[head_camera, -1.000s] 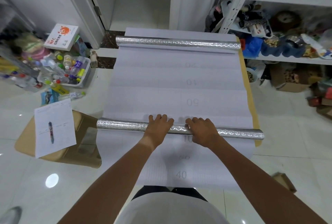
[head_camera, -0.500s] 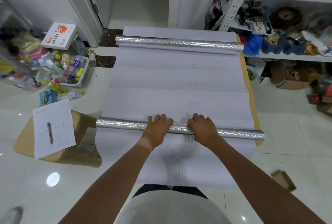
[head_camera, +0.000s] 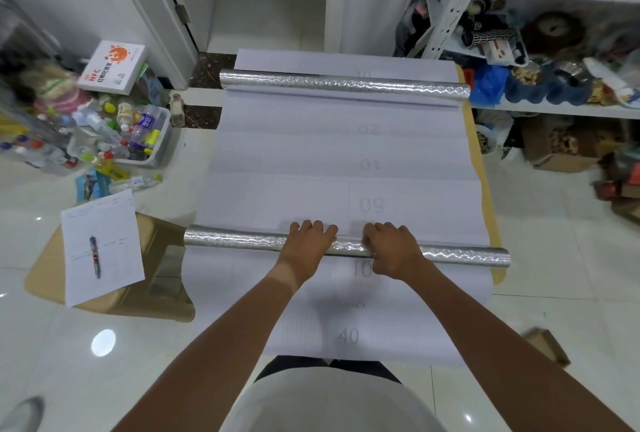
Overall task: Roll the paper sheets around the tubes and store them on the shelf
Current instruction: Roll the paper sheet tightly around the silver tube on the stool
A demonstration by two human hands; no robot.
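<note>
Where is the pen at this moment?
In the head view the pen lies on a loose sheet on a cardboard box, to the left of the near tube and the left hand.

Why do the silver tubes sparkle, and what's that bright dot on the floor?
Head view: the near tube and far tube have crinkly foil that catches the room light in patches; the dot is a lamp's glare on the glossy floor; the hands cast a soft shadow on the paper; the wide lens bends the edges, and the corners look blurry.
</note>
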